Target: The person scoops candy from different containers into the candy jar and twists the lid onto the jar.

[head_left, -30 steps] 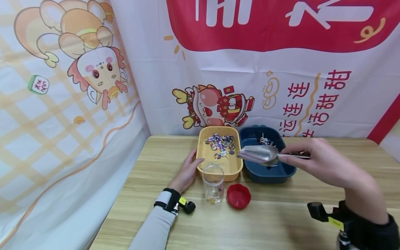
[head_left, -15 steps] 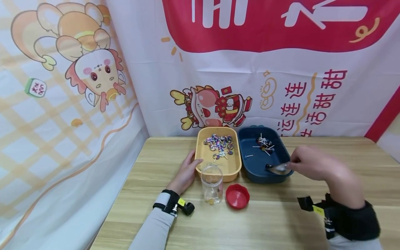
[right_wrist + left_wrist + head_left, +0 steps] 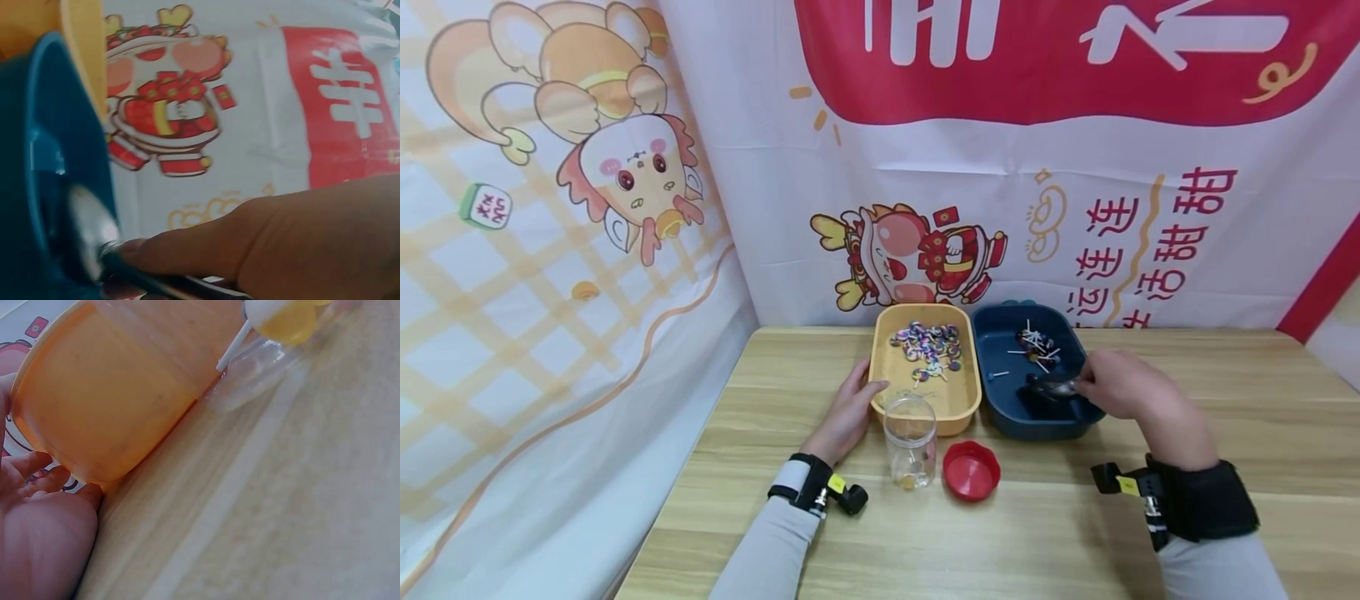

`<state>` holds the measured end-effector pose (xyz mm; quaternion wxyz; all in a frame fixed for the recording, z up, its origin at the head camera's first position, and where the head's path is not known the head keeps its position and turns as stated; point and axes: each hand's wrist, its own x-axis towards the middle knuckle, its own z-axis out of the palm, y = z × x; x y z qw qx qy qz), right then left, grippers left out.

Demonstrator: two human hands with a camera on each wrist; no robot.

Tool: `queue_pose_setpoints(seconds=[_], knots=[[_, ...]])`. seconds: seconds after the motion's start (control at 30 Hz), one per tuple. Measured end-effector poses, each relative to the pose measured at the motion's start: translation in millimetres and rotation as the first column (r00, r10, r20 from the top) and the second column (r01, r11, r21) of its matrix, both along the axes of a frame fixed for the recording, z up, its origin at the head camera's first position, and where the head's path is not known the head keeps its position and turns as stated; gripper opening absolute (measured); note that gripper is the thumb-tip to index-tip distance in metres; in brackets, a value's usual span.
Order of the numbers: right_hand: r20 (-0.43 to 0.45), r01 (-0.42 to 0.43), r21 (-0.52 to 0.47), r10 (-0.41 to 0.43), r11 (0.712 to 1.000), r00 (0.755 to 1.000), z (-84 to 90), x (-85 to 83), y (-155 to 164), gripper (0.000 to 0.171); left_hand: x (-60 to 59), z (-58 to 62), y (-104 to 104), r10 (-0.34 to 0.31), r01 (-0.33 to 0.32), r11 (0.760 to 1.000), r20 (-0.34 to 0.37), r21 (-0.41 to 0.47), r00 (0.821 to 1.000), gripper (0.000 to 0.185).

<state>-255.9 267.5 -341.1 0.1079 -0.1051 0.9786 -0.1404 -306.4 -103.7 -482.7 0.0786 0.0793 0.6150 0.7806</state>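
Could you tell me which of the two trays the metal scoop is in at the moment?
The dark blue tray, the right-hand one. The right hand holds the scoop inside it, while the left hand rests against the yellow tray.

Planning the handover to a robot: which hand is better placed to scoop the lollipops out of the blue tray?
The right hand: it already grips the metal scoop inside the blue tray, near the lollipops. The left hand rests against the yellow tray.

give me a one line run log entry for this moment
left hand: rests on yellow tray | right hand: holds metal scoop in blue tray | jar: open, red lid beside
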Motion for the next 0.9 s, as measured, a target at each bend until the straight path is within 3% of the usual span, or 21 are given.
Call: queue_pose_setpoints(seconds=[0.47, 0.63, 0.9], knots=[[-0.016, 0.067, 0.01, -0.067, 0.998, 0.998, -5.3, -5.7, 2, 0.025, -0.6, 1.0, 1, 0.002, -0.002, 1.0, -0.001, 0.008, 1.0, 0.069], [-0.075, 0.114, 0.021, -0.112, 0.993, 0.991, -17.1, -14.1, -2, 0.026, -1.4, -0.9, 0, 0.0, 0.0, 1.0, 0.002, 0.011, 1.0, 0.07], [-0.23, 0.109, 0.031, -0.099, 0.994, 0.968, -45.3, -32.7, -8, 0.026, -0.6, -0.8, 0, 0.003, -0.003, 1.0, 0.004, 0.004, 1.0, 0.07]])
